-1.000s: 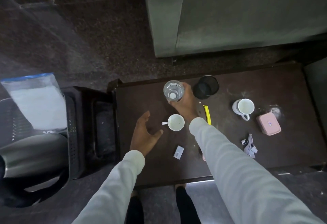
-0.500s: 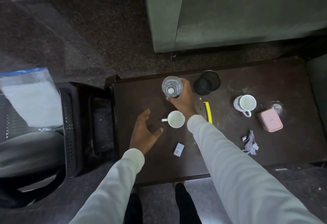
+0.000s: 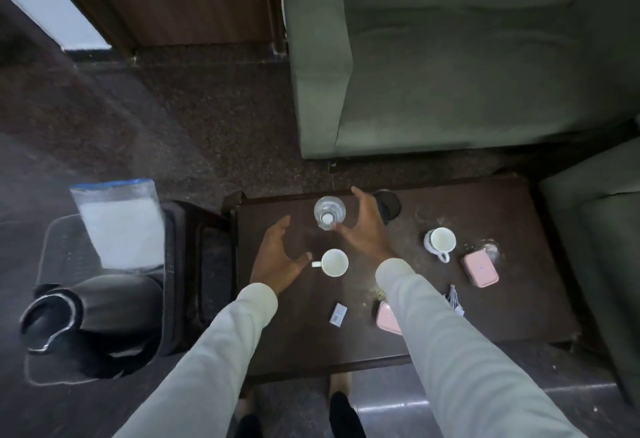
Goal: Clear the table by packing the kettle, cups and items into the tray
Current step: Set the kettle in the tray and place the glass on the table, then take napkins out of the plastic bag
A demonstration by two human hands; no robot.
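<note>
Flanking far-edge bottle [image 3: 329,218], splayed hands

Single head-worn wide-angle view, looking steeply down and forward from standing height. Centred on a dark brown rectangular wooden table [image 3: 433,306], both sleeved arms reaching in from the bottom edge. Wide enough to take in a grey-green upholstered sofa [image 3: 450,57] beyond and a black perforated plastic tray [image 3: 173,264] at left.

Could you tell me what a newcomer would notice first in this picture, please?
Both hands, left and right, spread open over a dark table, flanking a clear bottle near its far edge. A white cup stands just nearer, and a kettle lies in the tray at left.
</note>
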